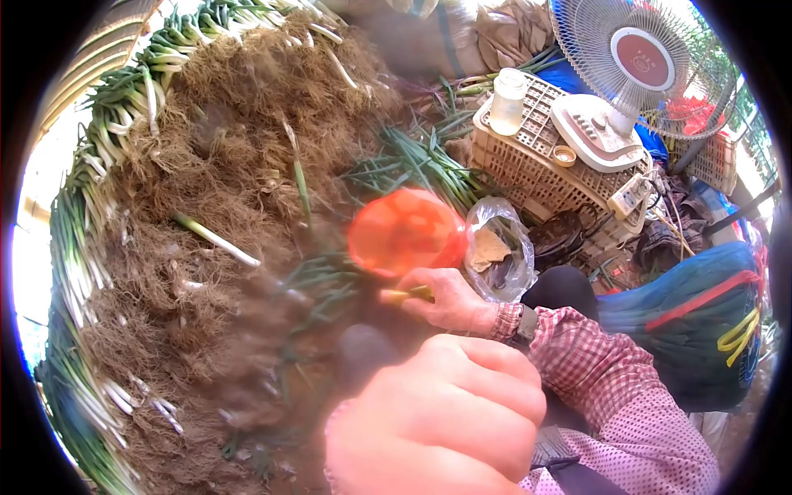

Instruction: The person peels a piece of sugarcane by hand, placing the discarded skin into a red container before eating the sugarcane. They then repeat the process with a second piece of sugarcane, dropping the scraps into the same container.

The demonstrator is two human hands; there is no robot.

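Observation:
My left hand (437,417) is large and close to the camera at the bottom middle. Its fingers are curled into a fist, and whatever may be inside is hidden. Beyond it, my right hand (450,304), with a checked cuff and a wristwatch, pinches a short, slim yellow-green thing (403,294) whose kind I cannot make out. Just past the right fingers is an orange-red, see-through plastic bag or bowl (407,233). A clear plastic bag (499,272) with a tan piece inside sits beside it.
Scallions (78,247) with matted roots (214,165) are heaped along the left; a loose scallion (216,240) lies on top. Green leaves (429,161) lie behind. At right are a plastic crate (528,169) bearing a jar (507,103), a fan (635,62) and a blue-green mesh sack (685,330).

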